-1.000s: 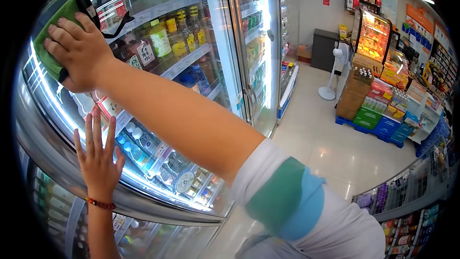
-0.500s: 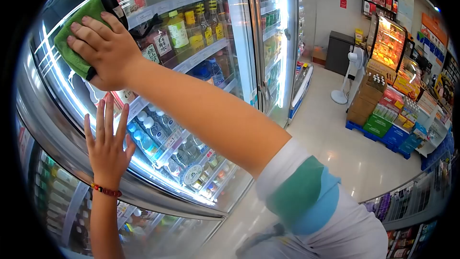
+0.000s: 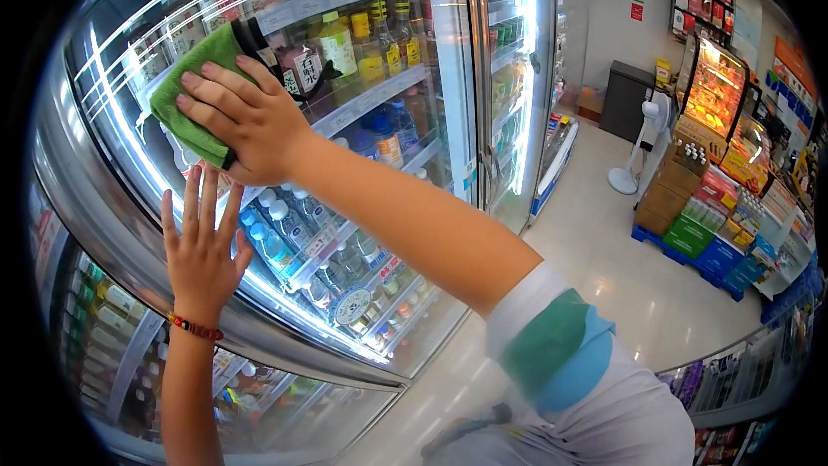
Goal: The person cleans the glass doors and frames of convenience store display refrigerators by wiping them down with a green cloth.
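Note:
My right hand (image 3: 246,116) presses a green cloth (image 3: 194,86) with black edging flat against the glass door (image 3: 388,233) of a lit drinks cooler. Its fingers are spread over the cloth, and a black strap hangs off to the right. Just below, my left hand (image 3: 203,250), with a red beaded bracelet (image 3: 195,327) at the wrist, lies against the door near its metal frame, fingers apart and holding nothing. Behind the glass stand rows of bottles (image 3: 337,45).
Another cooler door (image 3: 509,78) stands to the right. Farther off are a white fan (image 3: 634,142), a dark grey bin (image 3: 627,99), a lit food cabinet (image 3: 712,86) and stacked cartons (image 3: 688,235). A shelf rack (image 3: 750,380) stands at the lower right.
My right hand and the cloth have moved right and down across the glass, nearer my left hand. The surroundings have shifted right in view. My left hand stays on the door.

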The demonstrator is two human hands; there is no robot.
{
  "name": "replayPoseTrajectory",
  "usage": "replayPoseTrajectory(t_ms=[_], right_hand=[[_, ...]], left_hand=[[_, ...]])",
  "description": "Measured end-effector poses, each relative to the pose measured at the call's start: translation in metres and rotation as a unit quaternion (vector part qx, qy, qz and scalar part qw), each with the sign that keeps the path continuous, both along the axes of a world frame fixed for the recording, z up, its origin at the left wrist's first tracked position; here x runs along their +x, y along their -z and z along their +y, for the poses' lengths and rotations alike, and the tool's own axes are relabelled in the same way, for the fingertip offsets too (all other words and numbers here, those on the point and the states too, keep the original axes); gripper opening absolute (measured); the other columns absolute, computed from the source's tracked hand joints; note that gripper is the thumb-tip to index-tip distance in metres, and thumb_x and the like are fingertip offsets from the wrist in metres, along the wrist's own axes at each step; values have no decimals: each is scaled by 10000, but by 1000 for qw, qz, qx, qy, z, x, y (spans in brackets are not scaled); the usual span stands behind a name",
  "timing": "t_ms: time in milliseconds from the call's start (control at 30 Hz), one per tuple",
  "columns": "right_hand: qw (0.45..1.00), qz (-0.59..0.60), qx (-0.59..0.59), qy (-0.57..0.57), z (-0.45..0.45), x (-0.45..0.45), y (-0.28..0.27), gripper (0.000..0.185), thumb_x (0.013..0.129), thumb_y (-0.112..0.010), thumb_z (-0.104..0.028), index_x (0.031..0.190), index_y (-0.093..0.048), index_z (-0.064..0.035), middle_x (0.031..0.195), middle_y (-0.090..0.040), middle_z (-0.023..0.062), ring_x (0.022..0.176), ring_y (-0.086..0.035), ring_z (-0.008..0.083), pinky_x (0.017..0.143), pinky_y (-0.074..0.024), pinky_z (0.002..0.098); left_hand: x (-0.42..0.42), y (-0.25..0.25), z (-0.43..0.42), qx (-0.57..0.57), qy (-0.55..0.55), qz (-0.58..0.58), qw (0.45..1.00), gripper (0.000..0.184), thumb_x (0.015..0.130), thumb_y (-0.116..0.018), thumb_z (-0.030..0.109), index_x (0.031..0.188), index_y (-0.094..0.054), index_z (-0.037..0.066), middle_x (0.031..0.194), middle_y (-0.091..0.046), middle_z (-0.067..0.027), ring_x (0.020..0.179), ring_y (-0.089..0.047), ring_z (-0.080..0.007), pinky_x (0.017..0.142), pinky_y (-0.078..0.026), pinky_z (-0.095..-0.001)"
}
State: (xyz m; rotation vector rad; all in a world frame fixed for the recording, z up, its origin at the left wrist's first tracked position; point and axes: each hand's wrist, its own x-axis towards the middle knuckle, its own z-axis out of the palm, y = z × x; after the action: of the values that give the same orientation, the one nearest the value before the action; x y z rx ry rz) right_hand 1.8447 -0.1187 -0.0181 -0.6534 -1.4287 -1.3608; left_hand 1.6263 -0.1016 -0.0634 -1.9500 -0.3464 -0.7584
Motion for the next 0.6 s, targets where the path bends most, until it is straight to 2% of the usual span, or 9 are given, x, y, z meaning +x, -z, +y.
replayPoseTrajectory(t_ms=[100,267,300,400,467,600], right_hand=[[1000,14,-22,6,-7,3,13,601,881,-659,-389,1421,-579,-140,1507,-541,68,1429,-475,268,1225,-286,532],[998,22,-53,28,-13,11,36,607,902,-646,-400,1447,-558,-147,1528,-523,65,1438,-465,258,1234,-277,515],[997,23,-65,34,-14,13,40,615,902,-646,-400,1455,-550,-150,1536,-515,64,1443,-461,258,1236,-274,513],[996,26,-79,33,-16,19,57,645,875,-652,-379,1469,-538,-154,1551,-503,65,1450,-456,258,1235,-272,511],[994,31,-98,32,-20,24,72,643,877,-648,-372,1471,-538,-154,1552,-503,67,1449,-458,259,1232,-274,512],[988,57,-137,51,-27,34,115,628,892,-635,-357,1477,-539,-149,1554,-503,71,1446,-463,265,1224,-282,513]], left_hand=[[-1,0,0,7,-7,-2,1000,704,854,-590,231,1550,-486,211,1671,-360,-109,1564,-302,-278,1285,-181,-557],[0,0,-2,3,-3,-8,1000,705,865,-596,242,1559,-474,219,1679,-345,-105,1566,-295,-264,1291,-174,-553],[-1,1,2,0,-4,2,1000,754,833,-610,208,1571,-458,199,1682,-325,-131,1574,-279,-283,1293,-148,-566],[1,0,-2,-3,8,-6,1000,773,827,-623,206,1579,-444,202,1686,-316,-128,1574,-277,-278,1297,-140,-555],[-1,-1,-1,-3,-18,7,1000,791,824,-630,202,1589,-428,208,1688,-315,-123,1574,-276,-273,1299,-142,-545],[3,-1,-5,-2,2,-8,1000,841,813,-632,194,1615,-386,235,1695,-305,-111,1574,-275,-265,1300,-148,-533]])
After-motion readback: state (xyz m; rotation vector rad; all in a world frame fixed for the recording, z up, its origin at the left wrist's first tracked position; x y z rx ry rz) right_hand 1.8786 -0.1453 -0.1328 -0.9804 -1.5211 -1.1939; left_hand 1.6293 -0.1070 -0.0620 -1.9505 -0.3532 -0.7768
